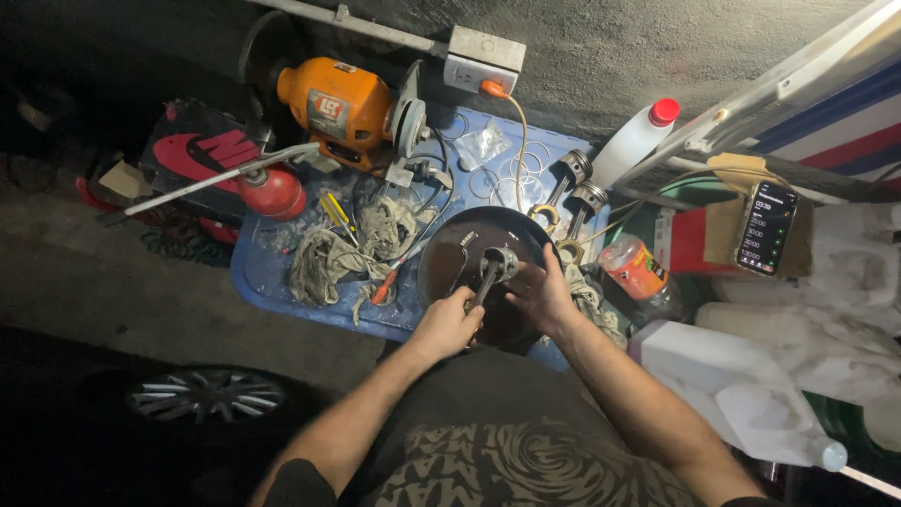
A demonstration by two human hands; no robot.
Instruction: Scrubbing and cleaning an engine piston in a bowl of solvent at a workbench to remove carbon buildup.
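A grey metal piston with its connecting rod is held over a dark round pan of brown liquid. My left hand is closed around the lower end of the rod. Fingers of my right hand wrap the piston head from the right side. The pan rests on a blue tray. Small metal parts lie in the liquid beside the piston.
An orange bench grinder, a red canister, dirty rags, screwdrivers and wire rings lie on the tray. Two more pistons stand behind the pan. A white bottle, an orange bottle, white jugs and a phone sit at the right.
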